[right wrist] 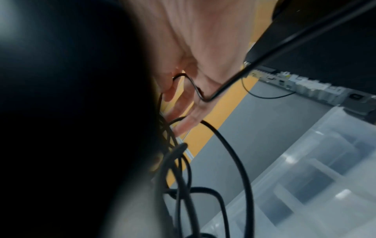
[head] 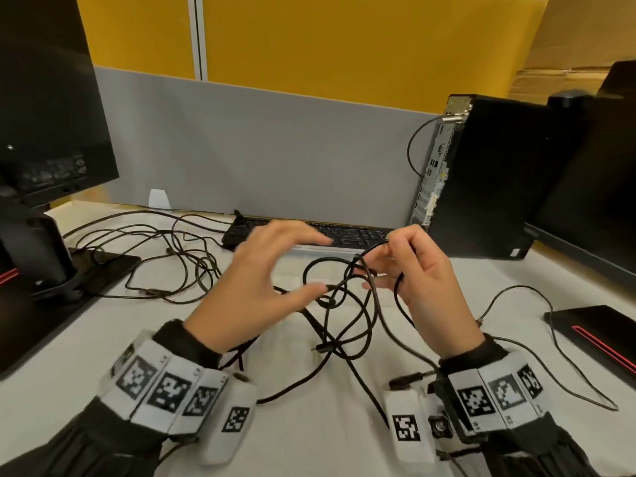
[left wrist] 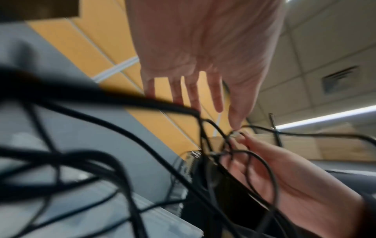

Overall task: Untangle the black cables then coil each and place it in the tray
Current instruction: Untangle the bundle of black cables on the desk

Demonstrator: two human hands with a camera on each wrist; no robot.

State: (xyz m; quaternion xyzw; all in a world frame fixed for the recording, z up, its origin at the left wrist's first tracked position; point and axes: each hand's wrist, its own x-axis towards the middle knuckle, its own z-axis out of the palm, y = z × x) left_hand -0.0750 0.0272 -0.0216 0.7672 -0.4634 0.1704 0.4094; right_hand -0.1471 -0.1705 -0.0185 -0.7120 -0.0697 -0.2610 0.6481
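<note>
A tangle of black cables (head: pixel 370 316) hangs in loops between my hands above the white desk (head: pixel 344 442). My right hand (head: pixel 387 247) pinches one strand at its top, and another strand runs across its palm. My left hand (head: pixel 321 265) is spread with straight fingers, its thumb tip against the tangle and nothing gripped. In the left wrist view the left hand (left wrist: pixel 226 118) reaches toward the right hand (left wrist: pixel 284 169), which holds thin loops. The right wrist view shows the right hand (right wrist: pixel 189 99) with cable (right wrist: pixel 234 153) hooked around its fingers. The clear compartmented tray (right wrist: pixel 305 185) lies beyond, in front of the keyboard.
A black keyboard (head: pixel 344 234) sits at the back against a grey partition (head: pixel 275 149). A PC tower (head: pixel 481 173) stands at the right and a monitor (head: pixel 44 98) at the left. More thin cables (head: pixel 172 263) sprawl at the left. A black stand base (head: pixel 592 332) lies at the right.
</note>
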